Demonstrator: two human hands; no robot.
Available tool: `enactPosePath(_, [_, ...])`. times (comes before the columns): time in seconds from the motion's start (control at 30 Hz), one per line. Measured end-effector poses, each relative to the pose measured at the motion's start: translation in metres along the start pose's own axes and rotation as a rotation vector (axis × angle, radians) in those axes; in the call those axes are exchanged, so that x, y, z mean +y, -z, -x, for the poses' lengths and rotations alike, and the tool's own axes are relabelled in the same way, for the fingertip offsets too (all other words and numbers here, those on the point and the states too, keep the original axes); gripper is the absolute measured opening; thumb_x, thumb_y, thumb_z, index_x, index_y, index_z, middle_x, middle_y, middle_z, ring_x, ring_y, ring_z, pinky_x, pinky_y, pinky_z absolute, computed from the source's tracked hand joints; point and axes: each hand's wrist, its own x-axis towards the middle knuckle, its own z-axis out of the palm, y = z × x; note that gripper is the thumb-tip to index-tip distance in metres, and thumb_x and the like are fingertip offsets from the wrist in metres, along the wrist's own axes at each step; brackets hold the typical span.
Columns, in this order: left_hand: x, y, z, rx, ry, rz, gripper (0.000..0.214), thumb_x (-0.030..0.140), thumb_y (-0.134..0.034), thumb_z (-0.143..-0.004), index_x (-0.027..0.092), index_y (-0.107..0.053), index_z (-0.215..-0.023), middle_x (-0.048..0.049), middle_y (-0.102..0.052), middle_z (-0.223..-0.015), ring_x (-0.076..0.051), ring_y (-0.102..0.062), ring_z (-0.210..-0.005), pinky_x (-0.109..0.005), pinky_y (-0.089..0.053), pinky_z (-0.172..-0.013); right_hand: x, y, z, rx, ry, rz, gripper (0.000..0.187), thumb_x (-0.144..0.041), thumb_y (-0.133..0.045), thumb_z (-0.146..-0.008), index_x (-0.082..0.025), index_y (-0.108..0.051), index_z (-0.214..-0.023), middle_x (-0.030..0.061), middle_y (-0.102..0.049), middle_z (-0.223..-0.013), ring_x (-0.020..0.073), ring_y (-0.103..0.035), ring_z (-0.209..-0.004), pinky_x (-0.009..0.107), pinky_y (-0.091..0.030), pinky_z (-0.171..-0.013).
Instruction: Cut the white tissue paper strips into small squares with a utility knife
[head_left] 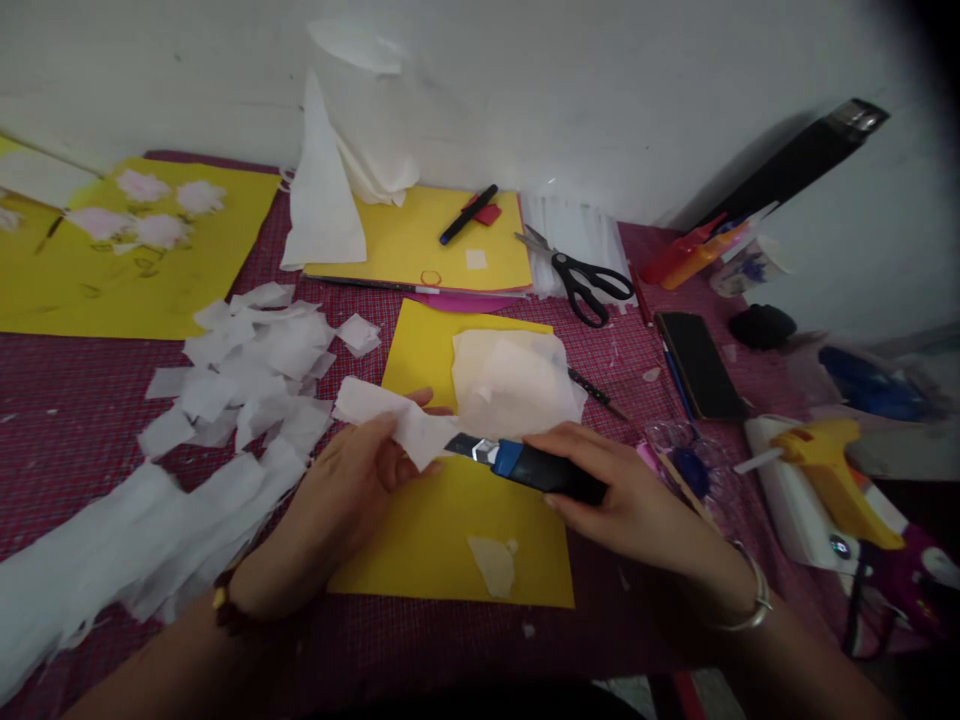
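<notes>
My left hand (367, 460) pinches a folded strip of white tissue paper (409, 425) above a yellow sheet (420, 545). In my right hand (600, 475) is a black and blue utility knife (540, 468), its blade out and pointing left. The blade tip is at the right edge of the strip; whether it touches the paper I cannot tell. Just behind the knife, a larger piece of white paper (514, 380) lies on the yellow sheet. A small pale paper scrap (493, 565) rests near the sheet's front edge.
A pile of cut tissue squares (255, 360) and long tissue strips (142, 530) lie at left. Behind are black scissors (581, 280) and a marker (469, 214). Rightward are a phone (699, 365) and a yellow glue gun (836, 475). A wall (525, 90) closes the back.
</notes>
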Motion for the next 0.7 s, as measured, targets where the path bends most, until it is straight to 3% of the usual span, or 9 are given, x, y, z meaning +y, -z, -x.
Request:
enactPosePath(0.1, [0.0010,0.0003,0.0018,-0.029,-0.011,-0.079,0.025,0.025,-0.059,-0.084,0.018,-0.073,-0.104,-0.0094,-0.073,-0.111,-0.031,-0.059,-0.113,-0.035,-0.054,-0.078,0.0011,-0.0011,-0.0003,-0.015,-0.006,-0.003,0.053,-0.006,-0.058,-0.079,-0.025,-0.052,-0.128,0.0055,-0.062,-0.120,0.0195,-0.059,-0.111,0.033,-0.047,-0.096])
enactPosePath(0.37, [0.0031,0.0045,-0.0041,-0.044,-0.006,0.128,0.027,0.026,-0.054,-0.086,0.015,-0.070,-0.103,-0.0107,-0.076,-0.099,-0.024,-0.067,-0.092,-0.031,-0.053,-0.070,0.0021,-0.0007,-0.0011,-0.016,-0.016,-0.001,0.054,-0.006,-0.058,-0.078,-0.026,-0.053,-0.128,0.0056,-0.062,-0.118,0.0203,-0.059,-0.109,0.035,-0.048,-0.094])
enactPosePath(0.7, [-0.0022,-0.0019,-0.0014,-0.072,0.053,0.088,0.037,0.028,-0.056,-0.083,0.012,-0.068,-0.114,-0.0123,-0.075,-0.100,-0.024,-0.066,-0.088,-0.034,-0.050,-0.073,0.0011,-0.0031,-0.0027,-0.030,-0.041,-0.016,0.053,-0.006,-0.058,-0.078,-0.026,-0.052,-0.128,0.0052,-0.062,-0.116,0.0198,-0.059,-0.106,0.035,-0.048,-0.093])
